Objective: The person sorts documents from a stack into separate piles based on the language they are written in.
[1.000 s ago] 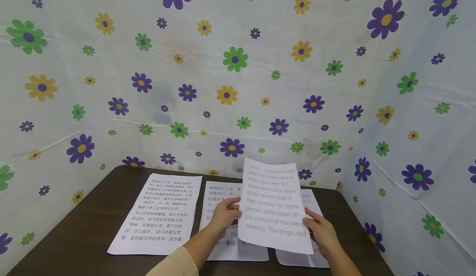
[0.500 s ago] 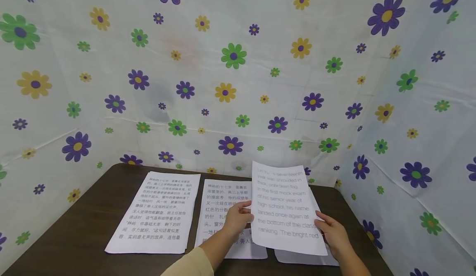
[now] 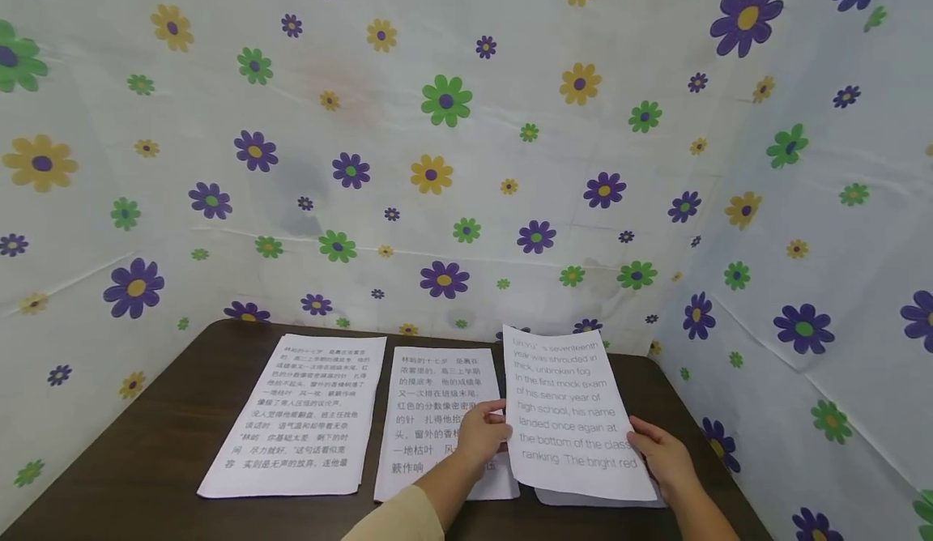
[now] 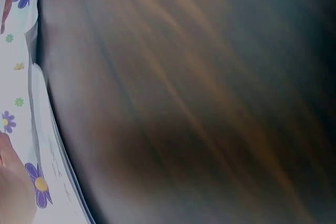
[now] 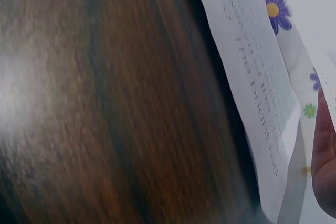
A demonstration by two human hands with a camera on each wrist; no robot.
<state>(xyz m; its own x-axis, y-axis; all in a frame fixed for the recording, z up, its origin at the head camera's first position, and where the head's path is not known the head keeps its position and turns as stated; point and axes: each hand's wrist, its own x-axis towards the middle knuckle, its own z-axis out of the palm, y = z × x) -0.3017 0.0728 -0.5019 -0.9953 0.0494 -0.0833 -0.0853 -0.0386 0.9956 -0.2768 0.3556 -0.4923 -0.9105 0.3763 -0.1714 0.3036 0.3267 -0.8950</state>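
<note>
A white sheet with large English print [image 3: 572, 411] is held up between two hands at the right of the head view, tilted above the right-hand papers [image 3: 583, 498]. My left hand [image 3: 477, 441] pinches its left edge, thumb on the front. The right hand [image 3: 665, 456] grips the right edge low down. Beneath my left forearm lies a middle stack with Chinese text [image 3: 437, 387], partly covered. In the left wrist view part of the left hand [image 4: 13, 187] shows at the left edge; the right wrist view has the right hand [image 5: 325, 156] beside a sheet.
Another stack of Chinese-text pages [image 3: 299, 411] lies at the left of the dark wooden table [image 3: 138, 411]. A white cloth with purple, yellow and green flowers [image 3: 379, 120] hangs behind the table and on both sides.
The held sheet and both hands have shifted rightward, off most of the middle stack, and now cover nearly all of the right-hand papers. The view has turned slightly too.
</note>
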